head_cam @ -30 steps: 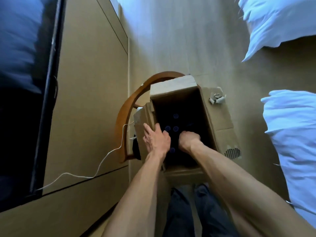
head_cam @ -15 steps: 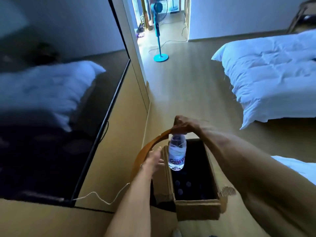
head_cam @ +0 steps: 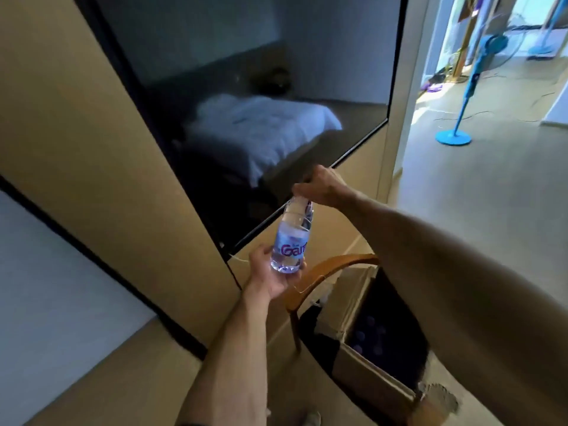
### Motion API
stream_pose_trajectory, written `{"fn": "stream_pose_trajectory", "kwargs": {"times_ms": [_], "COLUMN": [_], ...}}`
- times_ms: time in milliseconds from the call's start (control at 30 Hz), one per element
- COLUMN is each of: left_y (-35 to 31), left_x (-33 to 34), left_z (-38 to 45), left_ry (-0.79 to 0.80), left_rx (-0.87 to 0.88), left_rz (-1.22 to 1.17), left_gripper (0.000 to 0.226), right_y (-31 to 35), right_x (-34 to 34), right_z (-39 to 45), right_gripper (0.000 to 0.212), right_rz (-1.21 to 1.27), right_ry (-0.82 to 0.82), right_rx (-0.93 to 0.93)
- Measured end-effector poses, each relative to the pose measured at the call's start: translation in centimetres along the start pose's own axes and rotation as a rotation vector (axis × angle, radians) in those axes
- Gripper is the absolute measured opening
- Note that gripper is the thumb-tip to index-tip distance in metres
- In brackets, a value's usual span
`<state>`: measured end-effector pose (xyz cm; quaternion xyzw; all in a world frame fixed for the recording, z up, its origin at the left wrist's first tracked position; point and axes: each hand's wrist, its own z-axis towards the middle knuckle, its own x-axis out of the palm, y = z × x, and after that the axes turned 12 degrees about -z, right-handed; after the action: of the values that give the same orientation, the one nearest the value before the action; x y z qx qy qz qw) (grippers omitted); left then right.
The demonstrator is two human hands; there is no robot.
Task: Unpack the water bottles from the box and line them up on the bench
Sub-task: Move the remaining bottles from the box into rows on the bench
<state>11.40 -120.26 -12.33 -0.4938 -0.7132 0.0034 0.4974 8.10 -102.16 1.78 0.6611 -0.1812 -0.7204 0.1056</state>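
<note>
Currently, one water bottle (head_cam: 290, 241) is held in mid-air, clear of the cardboard box (head_cam: 368, 368) and up and to its left. Left to right: a pale ledge or surface (head_cam: 61, 287) is seen at lower left; whether it is the bench cannot be told, and no bottles are seen standing on it. Next, a large dark glass panel (head_cam: 246, 103) is set in the tan wall, with a white bed reflected in it.

At centre, the bottle's base is cupped from below by the left hand (head_cam: 272, 273), fingers curled round the bottom. The neck and cap end is pinched from above by the right hand (head_cam: 319, 189), fingers clenched over it; the cap itself is hidden. The bottle is tilted slightly, top to the right.

Below and to the right, the curved back of a wooden chair (head_cam: 325, 272) is seen, touching the open box. Inside the box, roughly four or five purple caps (head_cam: 370, 333) are made out; the interior is dark and partly covered by the right forearm, so the count is uncertain. At far right, a blue pedestal fan (head_cam: 453, 138) stands on the floor.

Counts: bottles in hand, one; boxes, one; chairs, one.

Progress, as judged: early. One bottle is out but not yet placed; several are left to unpack and line up.
</note>
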Motion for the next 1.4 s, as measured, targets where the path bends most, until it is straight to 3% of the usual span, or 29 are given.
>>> {"fn": "stream_pose_trajectory", "kwargs": {"times_ms": [167,300,533,700,900,1000,1167,1267,1400], "left_y": [0.8,1.0,-1.3,-3.7,-4.8,-4.5,-3.4,-2.8,-2.2], "left_x": [-6.1,-9.6,-15.2,-17.2,-21.0,-23.8,-29.3,-32.4,-36.6], "left_z": [-6.3,-11.5,-20.5,-28.2,-37.3,-41.8,-49.1,-53.7,-60.1], "left_ry": [-0.267,-0.379,-0.454,-0.361,-0.493,-0.536,-0.626,-0.633,-0.72], "left_rx": [0.202,0.297,0.363,0.475,0.71,0.721,0.748,0.81,1.043], "left_rz": [-0.049,-0.123,-0.185,-0.229,-0.288,-0.292,-0.365,-0.432,-0.503], "left_gripper": [0.055,0.051,0.056,0.051,0.048,0.045,0.05,0.058,0.055], "right_y": [6.7,13.1,25.1,31.8,40.6,45.5,54.5,58.8,63.5], "right_x": [5.6,9.3,12.4,13.3,14.6,15.5,17.1,18.6,20.8], "right_z": [-3.0,-4.8,-8.2,-11.9,-17.4,-20.9,-29.1,-34.2,-40.5], "right_gripper": [0.032,0.024,0.037,0.039,0.054,0.046,0.015,0.02,0.021], "right_rz": [0.03,0.093,0.348,0.466,0.442,0.492,0.64,0.651,0.559], "right_ry": [0.094,0.136,0.33,0.262,0.242,0.331,0.563,0.554,0.438], "right_rx": [-0.055,-0.067,-0.16,-0.286,-0.404,-0.394,-0.515,-0.556,-0.597]}}
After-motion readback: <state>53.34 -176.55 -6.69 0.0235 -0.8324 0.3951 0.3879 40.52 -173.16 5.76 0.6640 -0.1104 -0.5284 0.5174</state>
